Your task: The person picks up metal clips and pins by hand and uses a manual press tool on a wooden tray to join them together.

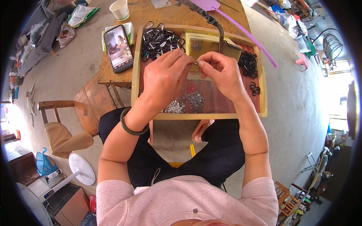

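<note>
Above a shallow wooden tray [200,116], my left hand [163,81] and my right hand [223,74] meet fingertip to fingertip. Both pinch a small dark piece with a shiny spot [195,64]; the fingers hide most of it. Black elastic loops with silvery clips [160,42] are heaped in the tray's far left, beyond my left hand. More black elastic loops [247,64] lie to the right of my right hand, with a smaller bunch [255,89] nearer. Below my hands rest two piles of tiny metal pieces, one bright [175,107], one greyer [195,99].
A yellow-edged box [230,48] stands in the tray's back. A dark wrapped rod [206,16] arches down behind my right hand. Left of the tray are a lit phone [119,49] and paper cup [119,10]. A purple plastic strap-like handle [249,31] crosses the tray's right corner.
</note>
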The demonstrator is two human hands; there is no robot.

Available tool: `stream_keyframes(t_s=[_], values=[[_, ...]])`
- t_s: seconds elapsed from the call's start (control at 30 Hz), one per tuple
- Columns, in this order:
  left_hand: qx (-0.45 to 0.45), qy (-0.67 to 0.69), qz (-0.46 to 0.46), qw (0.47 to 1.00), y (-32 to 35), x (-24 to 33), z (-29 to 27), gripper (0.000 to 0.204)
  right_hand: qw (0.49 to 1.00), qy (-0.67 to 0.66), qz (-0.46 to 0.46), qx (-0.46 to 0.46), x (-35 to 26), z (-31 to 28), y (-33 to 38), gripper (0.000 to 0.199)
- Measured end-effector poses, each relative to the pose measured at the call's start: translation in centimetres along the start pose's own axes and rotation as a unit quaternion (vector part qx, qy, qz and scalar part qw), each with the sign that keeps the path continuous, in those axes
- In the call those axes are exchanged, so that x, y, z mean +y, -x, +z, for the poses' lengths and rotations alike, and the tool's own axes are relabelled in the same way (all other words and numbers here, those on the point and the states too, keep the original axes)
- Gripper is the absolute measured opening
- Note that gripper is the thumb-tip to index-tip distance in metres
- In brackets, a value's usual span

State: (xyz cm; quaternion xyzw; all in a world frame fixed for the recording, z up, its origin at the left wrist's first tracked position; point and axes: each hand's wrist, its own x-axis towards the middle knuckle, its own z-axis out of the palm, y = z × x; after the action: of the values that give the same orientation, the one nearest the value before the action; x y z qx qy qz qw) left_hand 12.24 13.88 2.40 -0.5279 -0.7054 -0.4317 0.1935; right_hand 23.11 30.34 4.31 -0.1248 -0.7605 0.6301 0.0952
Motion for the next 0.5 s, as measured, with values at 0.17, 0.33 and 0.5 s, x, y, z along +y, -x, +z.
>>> stream_keyframes(t_s=[0.17, 0.33, 0.5], values=[[-0.024, 0.052, -0.037, 0.998, -0.01, 0.52, -0.58, 0.013, 0.999, 0.02, -0.018, -0.023, 0.04, -0.34, 0.02, 0.012], [-0.027, 0.116, -0.092, 0.989, 0.09, 0.6, -0.36, 0.009, 0.999, 0.028, -0.024, -0.012, 0.36, -0.15, 0.11, 0.015], [-0.063, 0.214, -0.204, 0.953, -0.02, 0.65, -0.09, 0.008, 0.999, 0.022, 0.005, -0.026, 0.19, -0.72, -0.01, 0.014]])
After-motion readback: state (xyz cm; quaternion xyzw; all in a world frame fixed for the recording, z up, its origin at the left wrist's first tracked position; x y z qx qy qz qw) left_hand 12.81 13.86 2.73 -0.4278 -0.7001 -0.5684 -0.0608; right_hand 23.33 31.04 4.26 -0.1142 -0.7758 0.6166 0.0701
